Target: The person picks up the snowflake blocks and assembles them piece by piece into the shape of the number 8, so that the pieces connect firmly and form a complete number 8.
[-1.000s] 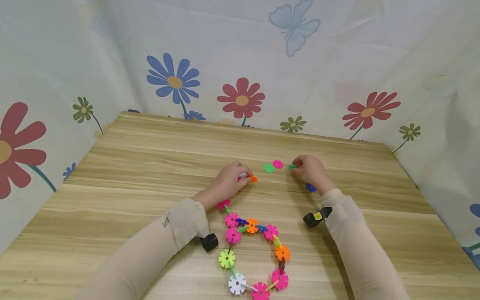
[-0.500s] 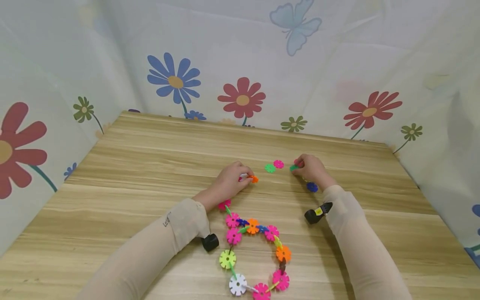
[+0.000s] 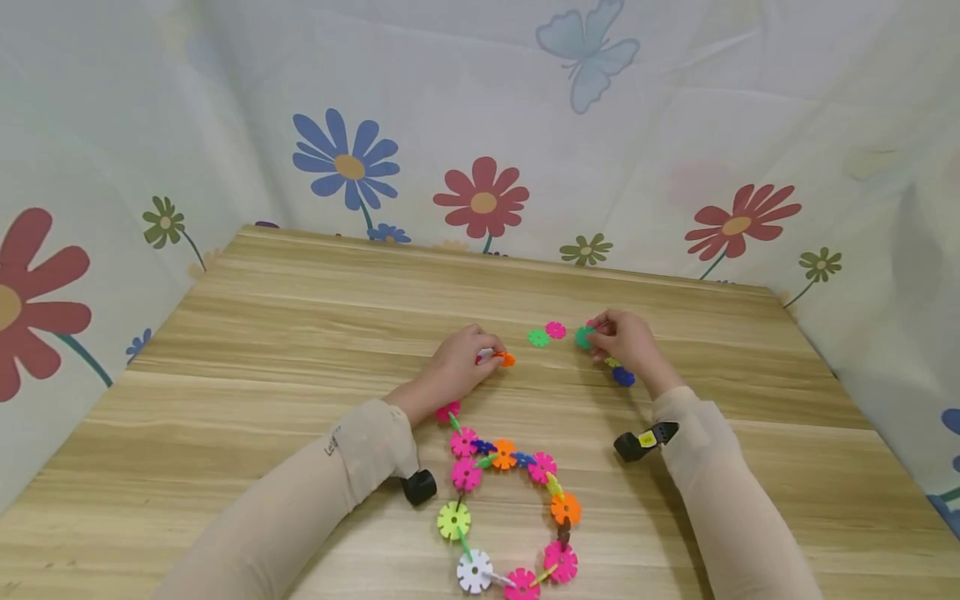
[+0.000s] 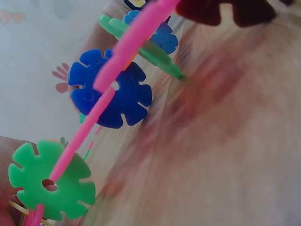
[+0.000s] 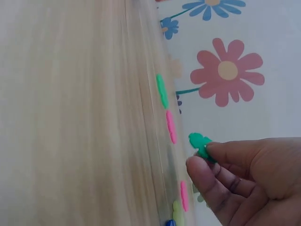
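Note:
My left hand point(image 3: 459, 362) pinches a small cluster of snowflake discs; an orange disc point(image 3: 507, 359) sticks out past the fingertips, with white and pink parts beside it. Thumb and fingers of my right hand point(image 3: 628, 342) pinch a teal green snowflake disc point(image 3: 584, 337), also visible in the right wrist view as a green disc point(image 5: 200, 142). Below the left forearm lies a ring of linked discs point(image 3: 467, 474) in several colours, with a tail running up under the left wrist. Close up in the left wrist view are a linked green disc point(image 4: 70, 179) and blue disc point(image 4: 129, 106).
On the wooden table point(image 3: 300, 292), a loose green disc point(image 3: 537, 337) and pink disc point(image 3: 556, 330) lie between the hands. Beneath the right hand are a blue disc point(image 3: 623, 377) and a yellow one point(image 3: 612, 362). A flowered cloth point(image 3: 645, 167) surrounds the table.
My right hand has shifted slightly and turned the teal green disc, so more of its face shows. A pink and a yellow disc have come into sight near that hand. The left hand stays put.

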A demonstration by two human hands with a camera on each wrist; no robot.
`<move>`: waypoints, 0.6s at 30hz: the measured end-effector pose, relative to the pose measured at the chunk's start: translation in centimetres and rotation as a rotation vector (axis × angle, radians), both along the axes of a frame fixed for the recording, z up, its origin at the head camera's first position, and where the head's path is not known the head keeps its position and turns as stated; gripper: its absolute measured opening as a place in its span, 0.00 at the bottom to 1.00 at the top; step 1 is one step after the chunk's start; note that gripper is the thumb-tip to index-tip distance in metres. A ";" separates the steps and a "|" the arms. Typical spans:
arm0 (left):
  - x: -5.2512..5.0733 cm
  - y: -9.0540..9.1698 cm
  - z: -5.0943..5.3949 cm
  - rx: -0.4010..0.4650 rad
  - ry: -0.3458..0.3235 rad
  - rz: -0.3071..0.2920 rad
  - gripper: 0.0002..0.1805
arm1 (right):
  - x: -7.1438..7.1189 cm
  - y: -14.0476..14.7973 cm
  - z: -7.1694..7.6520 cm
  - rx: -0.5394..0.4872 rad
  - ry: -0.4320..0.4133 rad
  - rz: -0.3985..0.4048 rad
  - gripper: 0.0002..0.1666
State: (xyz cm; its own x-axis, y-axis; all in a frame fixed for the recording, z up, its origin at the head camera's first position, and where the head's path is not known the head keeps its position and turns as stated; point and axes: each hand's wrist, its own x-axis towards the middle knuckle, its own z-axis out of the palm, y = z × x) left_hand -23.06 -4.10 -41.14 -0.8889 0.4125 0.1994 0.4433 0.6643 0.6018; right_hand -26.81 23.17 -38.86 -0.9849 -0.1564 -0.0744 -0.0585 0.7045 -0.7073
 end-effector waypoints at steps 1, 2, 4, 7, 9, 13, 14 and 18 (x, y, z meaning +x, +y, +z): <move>0.0 0.0 0.0 0.000 -0.001 0.001 0.09 | 0.2 -0.1 0.0 -0.015 0.003 0.007 0.15; 0.0 0.0 0.0 0.000 -0.002 0.003 0.09 | 0.3 -0.2 -0.1 -0.031 0.003 0.013 0.15; 0.0 0.0 -0.1 0.005 -0.002 0.007 0.08 | 0.6 -0.4 -0.1 -0.054 -0.003 0.027 0.14; 0.0 0.0 -0.2 0.013 -0.001 0.012 0.08 | 1.0 -0.9 -0.2 -0.091 -0.012 0.033 0.13; -0.1 0.0 -0.3 0.018 -0.001 0.013 0.08 | 1.2 -1.2 -0.3 -0.121 -0.019 0.043 0.13; 0.0 0.0 -0.3 0.017 -0.003 0.015 0.08 | 1.7 -2.0 -0.5 -0.167 -0.055 0.072 0.11; 0.0 0.0 -0.2 0.016 -0.002 0.014 0.08 | 1.9 -2.2 -0.6 -0.175 -0.065 0.080 0.11; 0.0 0.0 -0.2 0.013 -0.001 0.013 0.07 | 2.7 -3.3 -0.7 -0.219 -0.095 0.131 0.10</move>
